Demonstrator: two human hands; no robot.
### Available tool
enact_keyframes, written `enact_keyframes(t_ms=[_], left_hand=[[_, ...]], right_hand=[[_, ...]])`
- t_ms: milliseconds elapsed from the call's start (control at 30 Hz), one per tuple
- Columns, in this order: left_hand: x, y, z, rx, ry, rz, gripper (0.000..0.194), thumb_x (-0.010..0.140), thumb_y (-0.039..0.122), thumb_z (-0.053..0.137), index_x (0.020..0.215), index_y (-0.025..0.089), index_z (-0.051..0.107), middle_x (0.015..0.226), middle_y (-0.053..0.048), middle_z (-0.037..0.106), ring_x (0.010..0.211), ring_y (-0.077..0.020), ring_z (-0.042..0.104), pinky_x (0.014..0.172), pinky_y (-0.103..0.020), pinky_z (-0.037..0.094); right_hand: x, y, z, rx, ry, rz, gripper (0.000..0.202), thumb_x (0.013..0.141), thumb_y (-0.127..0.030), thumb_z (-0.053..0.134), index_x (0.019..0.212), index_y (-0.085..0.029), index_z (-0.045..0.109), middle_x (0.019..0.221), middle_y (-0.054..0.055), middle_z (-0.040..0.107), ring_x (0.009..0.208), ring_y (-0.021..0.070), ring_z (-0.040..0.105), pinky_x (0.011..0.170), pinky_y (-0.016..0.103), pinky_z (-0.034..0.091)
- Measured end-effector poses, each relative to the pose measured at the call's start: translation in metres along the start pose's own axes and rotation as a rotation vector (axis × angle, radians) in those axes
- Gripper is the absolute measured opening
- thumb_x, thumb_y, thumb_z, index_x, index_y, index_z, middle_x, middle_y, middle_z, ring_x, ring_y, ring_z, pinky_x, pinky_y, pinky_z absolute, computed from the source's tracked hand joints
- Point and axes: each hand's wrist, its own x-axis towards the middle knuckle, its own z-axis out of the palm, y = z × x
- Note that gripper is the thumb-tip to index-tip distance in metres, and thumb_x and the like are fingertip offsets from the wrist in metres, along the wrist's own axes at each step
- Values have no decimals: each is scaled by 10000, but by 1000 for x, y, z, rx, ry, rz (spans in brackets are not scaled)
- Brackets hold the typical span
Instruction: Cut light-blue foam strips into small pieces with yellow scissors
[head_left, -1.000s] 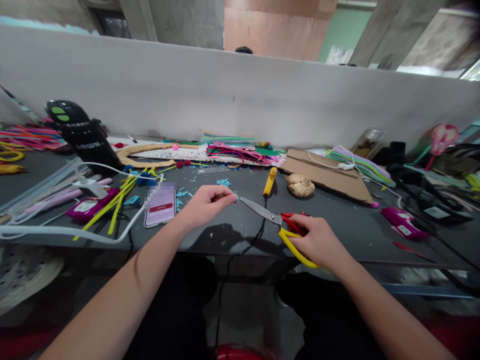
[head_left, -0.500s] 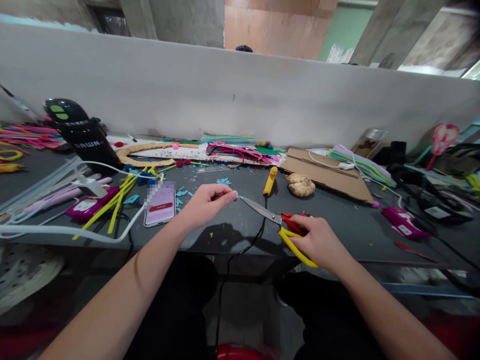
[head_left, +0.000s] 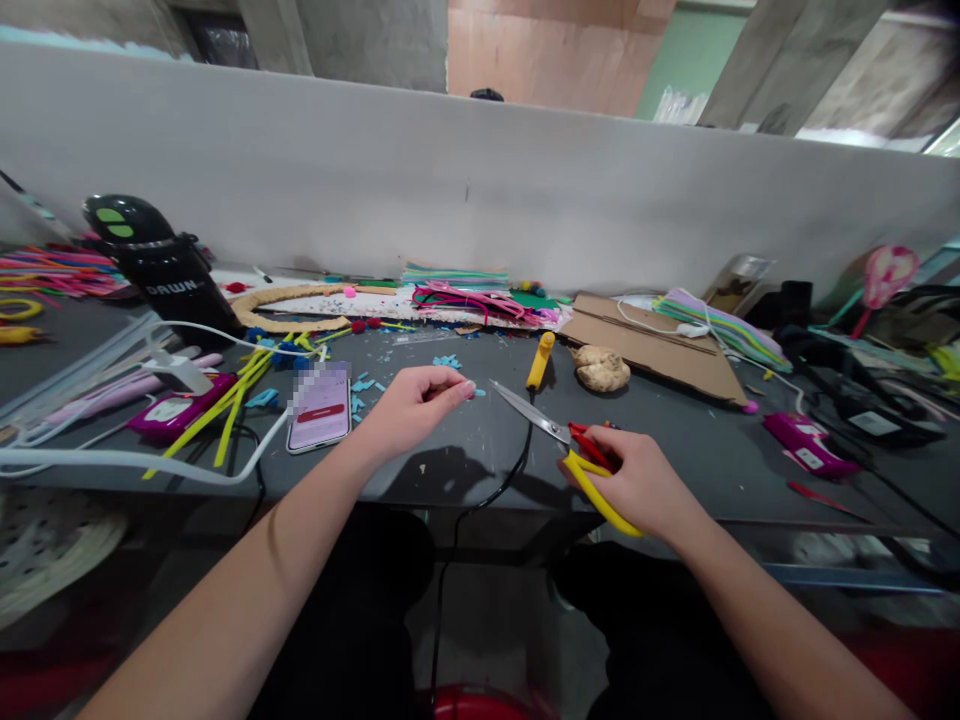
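Note:
My left hand (head_left: 431, 400) is closed in a pinch over the desk, and the end of a small light-blue strip (head_left: 479, 393) shows at its fingertips. My right hand (head_left: 637, 478) grips scissors (head_left: 555, 430) with red and yellow handles. Their blades look closed and point up-left, the tip just right of the blue strip and apart from it. Small light-blue scraps (head_left: 363, 384) lie left of my left hand. Beyond the blades stands a yellow tool (head_left: 540, 362) with a black cord.
A phone (head_left: 321, 425) and a black bottle (head_left: 169, 275) are on the left, near yellow stems (head_left: 232, 400) and white cables. A tan lump (head_left: 601, 369) and a cardboard sheet (head_left: 652, 350) lie to the right. The black cord (head_left: 491, 495) hangs over the desk's front edge.
My right hand has drawn the scissors slightly right, opening a gap between their tip and my left fingertips. More of the light-blue strip shows. My left hand stays almost still.

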Motion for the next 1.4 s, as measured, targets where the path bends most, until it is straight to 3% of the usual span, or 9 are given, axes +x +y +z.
enact_keyframes(t_ms=[200, 733, 967, 1400], left_hand=[[-1, 4, 1, 1, 6, 4, 355, 871, 471, 585, 849, 136, 701, 607, 20, 474, 553, -95, 359, 505, -219, 262], [-2, 3, 1, 0, 4, 12, 361, 871, 479, 586, 850, 139, 706, 613, 18, 480, 558, -98, 362, 507, -221, 266], [-2, 5, 1, -14, 3, -19, 346, 867, 465, 600, 858, 135, 703, 604, 26, 456, 554, -92, 355, 505, -222, 258], [-1, 4, 2, 4, 6, -6, 346, 859, 464, 605, 850, 133, 707, 602, 23, 470, 554, -93, 363, 505, -221, 268]], right_hand=[[0, 0, 1, -14, -21, -1, 222, 765, -351, 616, 644, -188, 526, 580, -33, 492, 566, 114, 368, 508, 255, 252], [0, -1, -1, -26, -23, -31, 196, 785, -339, 598, 671, -181, 589, 584, -21, 535, 571, 123, 400, 525, 263, 273], [-1, 1, 1, 38, -7, 28, 235, 779, -348, 603, 639, -191, 498, 581, -35, 465, 573, 116, 375, 515, 254, 268], [0, -2, 0, -7, -47, 2, 222, 781, -334, 617, 644, -182, 533, 577, -38, 486, 579, 115, 379, 524, 255, 268]])
